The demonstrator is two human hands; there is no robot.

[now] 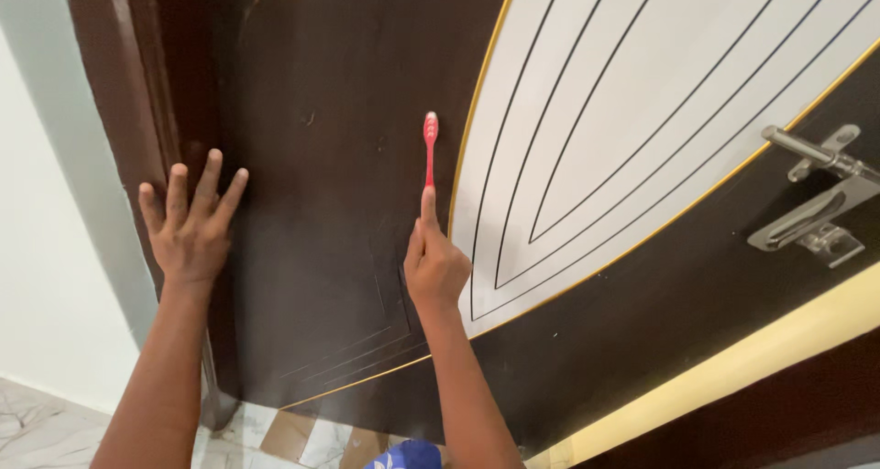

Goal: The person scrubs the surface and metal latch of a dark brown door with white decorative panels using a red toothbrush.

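Toothbrush (429, 143), red, stands upright with its head against the dark brown door (330, 203), just beside the gold-edged white panel (642, 93). Our right hand (434, 265) grips its handle, index finger extended along it. Our left hand (192, 221) lies flat on the door, fingers spread, holding nothing. Metal latch (816, 198) sits well apart.

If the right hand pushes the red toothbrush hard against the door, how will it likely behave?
The toothbrush looks thin and long, so its neck would probably flex a little. It seems light: the right hand steers it with one extended finger. On the smooth dark door, the head may slide sideways.
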